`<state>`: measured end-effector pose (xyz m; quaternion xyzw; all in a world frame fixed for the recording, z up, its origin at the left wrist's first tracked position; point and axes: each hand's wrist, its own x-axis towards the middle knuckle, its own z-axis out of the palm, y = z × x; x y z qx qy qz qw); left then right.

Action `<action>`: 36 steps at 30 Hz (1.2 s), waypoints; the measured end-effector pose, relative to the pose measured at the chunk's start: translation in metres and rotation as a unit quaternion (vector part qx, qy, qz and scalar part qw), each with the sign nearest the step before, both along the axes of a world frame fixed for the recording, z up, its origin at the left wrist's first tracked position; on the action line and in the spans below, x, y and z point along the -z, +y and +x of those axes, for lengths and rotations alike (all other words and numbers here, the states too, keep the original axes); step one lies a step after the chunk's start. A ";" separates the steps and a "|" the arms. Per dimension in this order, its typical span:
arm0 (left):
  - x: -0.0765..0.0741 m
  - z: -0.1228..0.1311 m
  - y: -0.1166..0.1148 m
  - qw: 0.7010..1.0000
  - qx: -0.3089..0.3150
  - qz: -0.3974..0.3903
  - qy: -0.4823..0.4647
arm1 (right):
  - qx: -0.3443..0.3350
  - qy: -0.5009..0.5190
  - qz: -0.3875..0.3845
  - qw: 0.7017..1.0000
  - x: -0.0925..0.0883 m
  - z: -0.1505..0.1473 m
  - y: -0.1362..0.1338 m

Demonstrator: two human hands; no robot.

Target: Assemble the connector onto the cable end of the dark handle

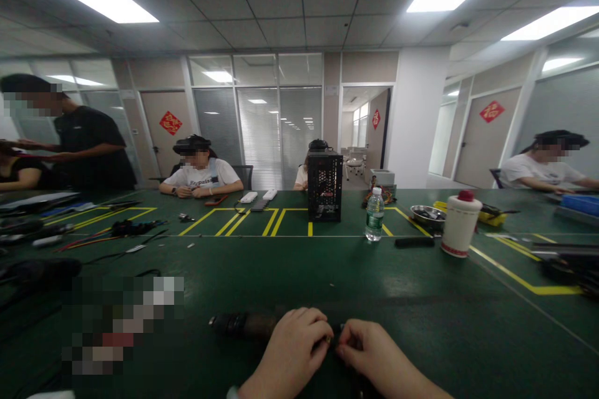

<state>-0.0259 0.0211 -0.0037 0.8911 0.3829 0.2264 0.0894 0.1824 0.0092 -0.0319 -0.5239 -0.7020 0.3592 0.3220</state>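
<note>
Close in front of me on the green table, my left hand (pixel 299 343) is closed, its thumb and fingers pinched at a tiny yellowish glint. Facing it, my right hand (pixel 372 349) is also closed, thumb and fingertips pressed together. What each hand holds is too small and dark to name. Only a narrow gap separates the fingertips. A dark cylindrical tool (pixel 253 325) with a metal tip at its left end lies just behind my left hand, which covers its right part. Something dark below my right hand is mostly hidden.
A black computer case (pixel 324 187) stands mid-table. To its right are a water bottle (pixel 374 217), a white bottle with a red cap (pixel 461 224) and a metal bowl (pixel 428 215). Cables (pixel 126 229) lie at left. Several people sit or stand around the green table (pixel 262 262).
</note>
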 end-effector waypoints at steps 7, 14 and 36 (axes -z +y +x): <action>0.002 -0.002 0.004 1.000 0.004 -0.017 -0.007 | 0.005 -0.010 0.018 1.000 -0.001 0.001 0.001; -0.002 0.000 -0.001 1.000 -0.012 -0.017 -0.008 | 0.013 0.004 0.002 1.000 -0.006 0.004 0.002; 0.009 0.003 0.000 1.000 0.009 0.024 -0.015 | 0.039 -0.079 0.067 0.994 0.009 0.003 0.006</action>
